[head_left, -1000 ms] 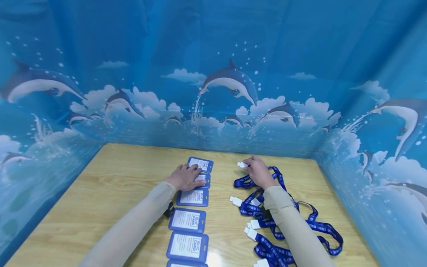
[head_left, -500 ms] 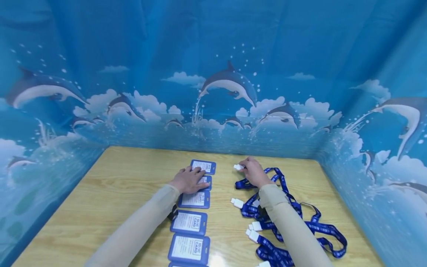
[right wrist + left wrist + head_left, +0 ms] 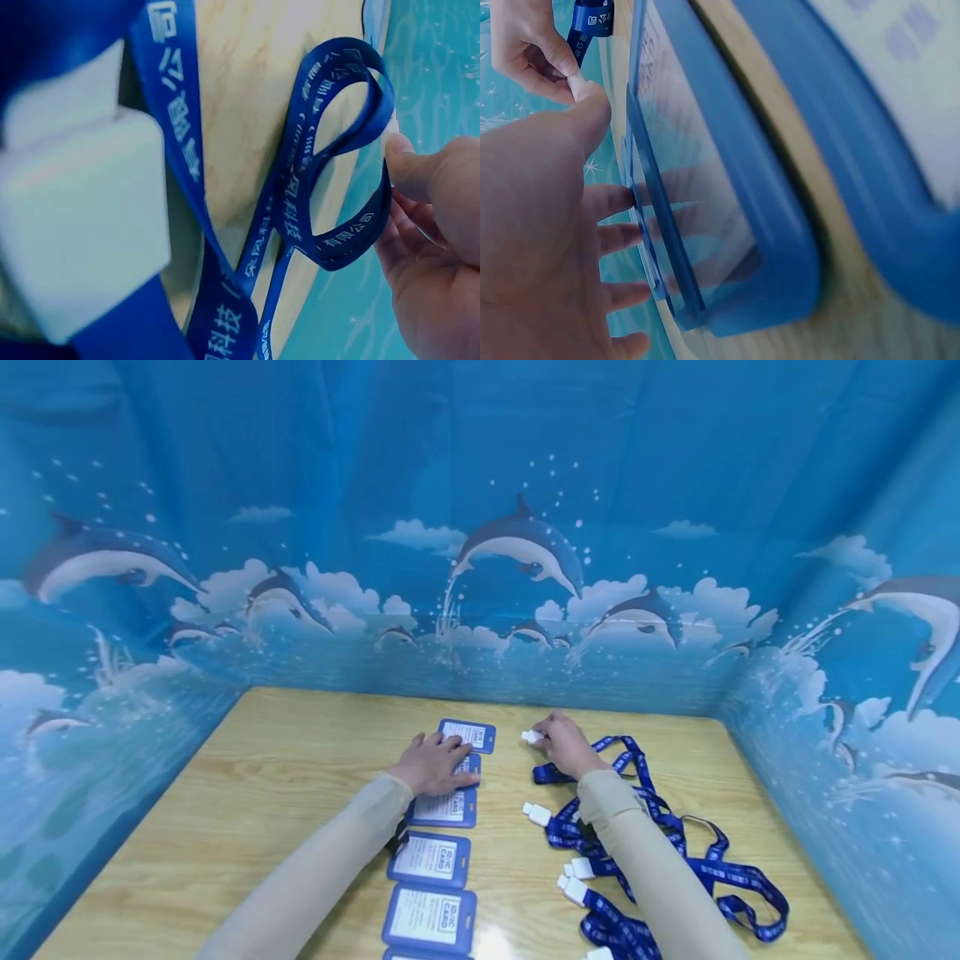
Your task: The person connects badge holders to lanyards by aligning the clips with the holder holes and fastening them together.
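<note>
My left hand [image 3: 435, 766] lies with fingers spread over the far end of a column of blue badge holders. Its fingertips touch the farthest badge holder [image 3: 480, 737], and the hand partly covers the second badge holder [image 3: 471, 767]. The left wrist view shows those fingers [image 3: 619, 238] stretched out against the holders' edges. To the right, my right hand [image 3: 567, 747] pinches the white plastic clip [image 3: 532, 737] of a blue lanyard [image 3: 352, 232] between thumb and fingers. The lanyard's printed strap loops beside that hand. A small gap separates the clip from the farthest badge holder.
More badge holders [image 3: 429, 917] run down toward the near edge. Several blue lanyards [image 3: 738, 872] lie tangled on the right of the wooden table [image 3: 225, 785], their white clips [image 3: 537, 814] pointing left. A dolphin-printed blue curtain [image 3: 360, 468] encloses the table's back and sides.
The left hand has slid slightly right, and the farthest badge holder has shifted right with it. My right hand has brought the pinched clip a little left, narrowing the gap.
</note>
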Motion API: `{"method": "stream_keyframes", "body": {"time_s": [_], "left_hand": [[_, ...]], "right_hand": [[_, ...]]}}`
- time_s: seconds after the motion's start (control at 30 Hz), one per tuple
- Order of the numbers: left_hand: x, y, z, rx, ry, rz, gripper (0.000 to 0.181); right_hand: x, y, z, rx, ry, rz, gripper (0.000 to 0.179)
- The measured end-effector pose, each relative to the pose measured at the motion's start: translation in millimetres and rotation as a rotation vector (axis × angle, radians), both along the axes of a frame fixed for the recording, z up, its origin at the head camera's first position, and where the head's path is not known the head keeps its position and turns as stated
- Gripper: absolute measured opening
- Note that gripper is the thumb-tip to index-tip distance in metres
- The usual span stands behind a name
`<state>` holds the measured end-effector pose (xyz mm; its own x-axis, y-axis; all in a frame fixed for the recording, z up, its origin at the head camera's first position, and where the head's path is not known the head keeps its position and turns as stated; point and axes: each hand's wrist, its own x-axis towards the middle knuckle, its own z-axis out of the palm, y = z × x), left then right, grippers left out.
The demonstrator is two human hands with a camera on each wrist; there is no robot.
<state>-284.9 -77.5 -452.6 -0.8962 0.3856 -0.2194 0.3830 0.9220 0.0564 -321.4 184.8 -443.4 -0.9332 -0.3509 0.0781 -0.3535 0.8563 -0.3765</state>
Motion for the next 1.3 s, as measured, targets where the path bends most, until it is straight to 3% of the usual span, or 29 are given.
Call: {"method": "stream_keyframes", "body": {"time_s": [0.2,0.6,1.0,1.3], "left_hand": [[-1.6,5.4,3.6,-0.007,-0.009,-0.008,0.080],[-3.6,12.3,1.9,-0.048,-0.048,0.021,0.090],[5.6,13.5,-5.4,-0.060,-0.048,0.026,0.096],[2.9,14.4,-2.5,-0.058,-0.048,0.030,0.097]], "right_hand": [[-2.4,-1,-2.1,0.024,0.021,0.016,0.027],[-6.9,-11,-4.8,0.058,-0.035,-0.015,0.028],[-2.8,-26,-20.6,0.065,-0.024,0.042,0.025],[-6.1,-30,-18.2,0.080,0.001,0.051,0.025]]}}
